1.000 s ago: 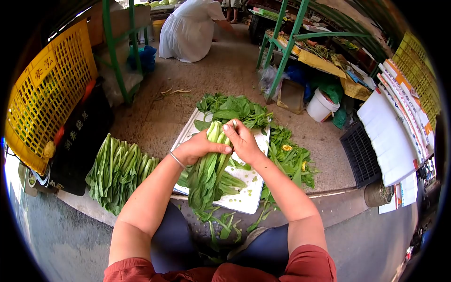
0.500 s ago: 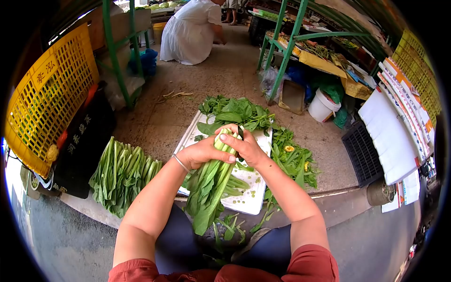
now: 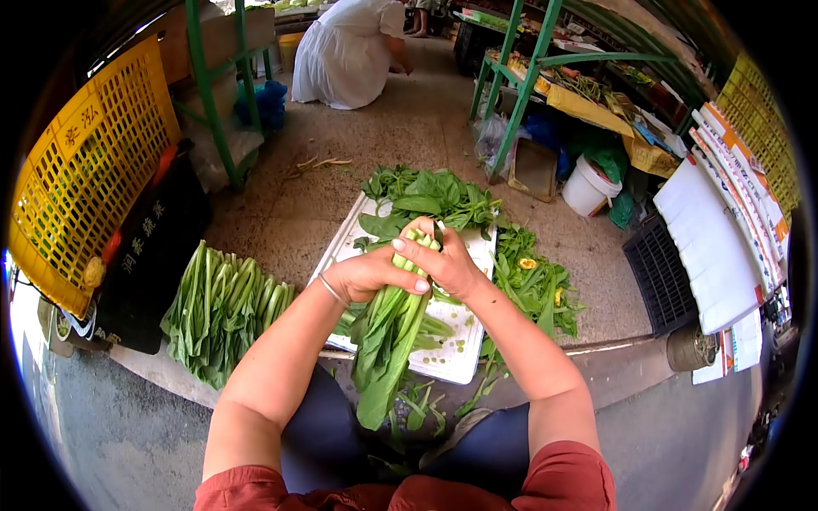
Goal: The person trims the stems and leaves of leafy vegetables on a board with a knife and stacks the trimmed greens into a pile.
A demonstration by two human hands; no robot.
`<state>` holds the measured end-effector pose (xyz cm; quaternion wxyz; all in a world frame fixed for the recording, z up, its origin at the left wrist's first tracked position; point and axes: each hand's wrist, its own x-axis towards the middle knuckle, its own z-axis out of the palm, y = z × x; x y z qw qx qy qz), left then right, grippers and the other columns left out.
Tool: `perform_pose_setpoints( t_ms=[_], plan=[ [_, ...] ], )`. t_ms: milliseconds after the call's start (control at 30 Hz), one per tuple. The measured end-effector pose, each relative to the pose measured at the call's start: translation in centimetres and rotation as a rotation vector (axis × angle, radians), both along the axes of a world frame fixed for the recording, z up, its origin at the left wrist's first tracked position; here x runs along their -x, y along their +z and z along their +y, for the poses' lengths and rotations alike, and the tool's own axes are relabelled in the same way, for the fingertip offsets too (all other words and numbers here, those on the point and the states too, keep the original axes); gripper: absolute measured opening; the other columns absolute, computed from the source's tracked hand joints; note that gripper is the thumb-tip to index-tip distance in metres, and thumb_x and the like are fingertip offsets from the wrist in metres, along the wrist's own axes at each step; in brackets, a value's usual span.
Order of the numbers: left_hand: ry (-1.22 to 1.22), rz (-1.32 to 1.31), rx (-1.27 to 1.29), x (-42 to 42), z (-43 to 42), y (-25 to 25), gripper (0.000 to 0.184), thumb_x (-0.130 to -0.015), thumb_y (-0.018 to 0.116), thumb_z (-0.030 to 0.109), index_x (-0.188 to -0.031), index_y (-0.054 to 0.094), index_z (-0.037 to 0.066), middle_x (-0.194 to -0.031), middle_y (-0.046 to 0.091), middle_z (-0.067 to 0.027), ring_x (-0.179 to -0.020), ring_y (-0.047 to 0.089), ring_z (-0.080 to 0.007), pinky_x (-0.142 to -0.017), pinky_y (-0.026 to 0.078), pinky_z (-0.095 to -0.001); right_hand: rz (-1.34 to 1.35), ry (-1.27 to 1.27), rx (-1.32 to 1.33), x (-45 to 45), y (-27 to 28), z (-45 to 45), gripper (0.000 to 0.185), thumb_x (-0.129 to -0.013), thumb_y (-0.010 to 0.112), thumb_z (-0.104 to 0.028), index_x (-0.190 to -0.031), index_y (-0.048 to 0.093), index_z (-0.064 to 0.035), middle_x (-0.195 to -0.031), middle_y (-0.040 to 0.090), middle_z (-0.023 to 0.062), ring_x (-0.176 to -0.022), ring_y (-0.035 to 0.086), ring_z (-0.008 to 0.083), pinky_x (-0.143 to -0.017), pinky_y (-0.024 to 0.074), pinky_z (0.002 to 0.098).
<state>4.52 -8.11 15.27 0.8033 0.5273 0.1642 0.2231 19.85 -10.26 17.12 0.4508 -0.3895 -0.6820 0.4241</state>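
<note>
While its pale stalk ends stand up between the two hands, the bunch slants down toward the person's knees, held above the near part of the white board, its leaves hanging past the board's near edge. The left hand is wrapped around the stalks just below their tops, thumb laid across the front. The right hand is closed over the top on the other side, thumb pressed to the stalk ends; a small dark thing shows by its fingers, too little of it to name.

The bunch should be fairly light and uneven in make: stalks firm and crisp, leaves soft and limp. The stalks may well slide past each other if damp, though wetness cannot be told. They would likely snap if bent hard, and the leaves would bruise or tear if squeezed. The best hold is around the gathered stalks, snug but not crushing, leaving the leaves to hang free.

The stack to the left would call for the same hold; the loose leaves to the right offer no such stem bundle and suit a light scoop.
</note>
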Motion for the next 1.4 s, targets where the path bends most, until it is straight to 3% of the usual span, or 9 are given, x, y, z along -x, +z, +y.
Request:
perform_pose_setpoints(
  t_ms=[467,700,867,967,1067,1200,1267,1333,1400],
  plan=[
    [0.048,0.012,-0.062,-1.1,-0.2,0.6,0.056,-0.070,0.070,0.011,-0.117,0.042,0.002,-0.099,0.054,-0.0056,-0.092,0.053,-0.0137,-0.081,0.045,-0.0261,0.030,-0.080,-0.111,-1.1,-0.6,0.9,0.018,-0.080,0.058,-0.018,-0.075,0.057,-0.0015,-0.067,0.060,0.0052,-0.063,0.055,0.0130,-0.058,0.0432,0.0269],
    [0.614,0.446,-0.784,-2.2,0.1,-1.6,0.101,-0.050,0.081,0.047,-0.125,0.035,-0.002,-0.108,0.055,-0.0202,-0.101,0.055,-0.0284,-0.088,0.042,-0.0368,0.147,-0.481,-0.091,-2.8,-2.4,3.6,0.022,-0.077,0.061,-0.021,-0.073,0.058,0.0001,-0.064,0.059,0.0054,-0.060,0.053,0.0119,-0.057,0.0431,0.0275],
    [0.771,0.649,-1.053,-3.7,-1.2,-1.8,0.092,-0.053,0.078,0.031,-0.127,0.029,0.007,-0.104,0.056,-0.0201,-0.098,0.054,-0.0361,-0.083,0.044,-0.0395,0.156,-0.522,-0.086,-1.9,-2.4,3.7,0.022,-0.076,0.063,-0.022,-0.073,0.058,-0.0006,-0.064,0.060,0.0063,-0.061,0.055,0.0126,-0.057,0.0435,0.0277],
    [0.720,0.633,-0.861,-3.8,-1.1,-1.5,0.060,-0.063,0.063,0.011,-0.117,0.035,0.007,-0.097,0.056,-0.0238,-0.090,0.054,-0.0411,-0.077,0.045,-0.0444,0.047,-0.557,-0.176,-1.4,-1.6,2.9,0.025,-0.075,0.066,-0.024,-0.077,0.057,-0.0007,-0.066,0.059,0.0051,-0.060,0.053,0.0118,-0.058,0.0437,0.0268],
    [0.764,0.582,-0.818,-3.7,-0.7,-1.5,0.061,-0.063,0.063,0.008,-0.117,0.035,0.007,-0.097,0.056,-0.0239,-0.090,0.054,-0.0406,-0.076,0.045,-0.0434,0.123,-0.411,-0.169,-1.0,-0.4,2.2,0.028,-0.076,0.067,-0.027,-0.080,0.057,-0.0010,-0.069,0.059,0.0032,-0.064,0.055,0.0111,-0.059,0.0435,0.0257],
    [0.881,0.239,-0.716,-3.3,1.5,-3.0,0.049,-0.064,0.061,0.001,-0.109,0.041,0.005,-0.092,0.058,-0.0158,-0.084,0.059,-0.0278,-0.072,0.047,-0.0341,0.349,-0.195,-0.085,-1.2,-0.1,2.3,0.068,-0.070,0.073,-0.041,-0.112,0.046,0.0051,-0.095,0.055,0.0109,-0.072,0.055,0.0120,-0.066,0.0466,0.0239],
    [0.907,0.200,-0.529,-2.4,2.4,-2.9,0.045,-0.063,0.062,-0.002,-0.104,0.044,0.003,-0.085,0.055,-0.0070,-0.077,0.055,-0.0167,-0.068,0.046,-0.0281,0.292,-0.190,-0.044,-1.9,-0.3,2.8,0.086,-0.066,0.074,-0.045,-0.123,0.035,0.0071,-0.103,0.051,0.0147,-0.076,0.055,0.0130,-0.070,0.0482,0.0250],
    [0.970,0.081,-0.307,-1.6,2.8,-2.4,0.043,-0.063,0.061,-0.005,-0.102,0.044,0.003,-0.083,0.054,-0.0051,-0.073,0.053,-0.0146,-0.066,0.045,-0.0274,0.117,-0.248,0.023,-2.0,-1.4,2.8,0.073,-0.069,0.074,-0.039,-0.120,0.041,0.0036,-0.102,0.054,0.0133,-0.086,0.056,0.0155,-0.076,0.0476,0.0256],
    [0.966,-0.043,-0.125,-0.2,4.0,-3.0,0.035,-0.064,0.059,-0.006,-0.095,0.045,0.002,-0.078,0.053,-0.0059,-0.069,0.055,-0.0173,-0.062,0.047,-0.0296,-0.165,-0.197,0.046,-1.8,-2.3,2.4,0.084,-0.065,0.071,-0.053,-0.123,0.041,-0.0006,-0.101,0.057,0.0149,-0.090,0.058,0.0189,-0.079,0.0477,0.0288]
  ],
)
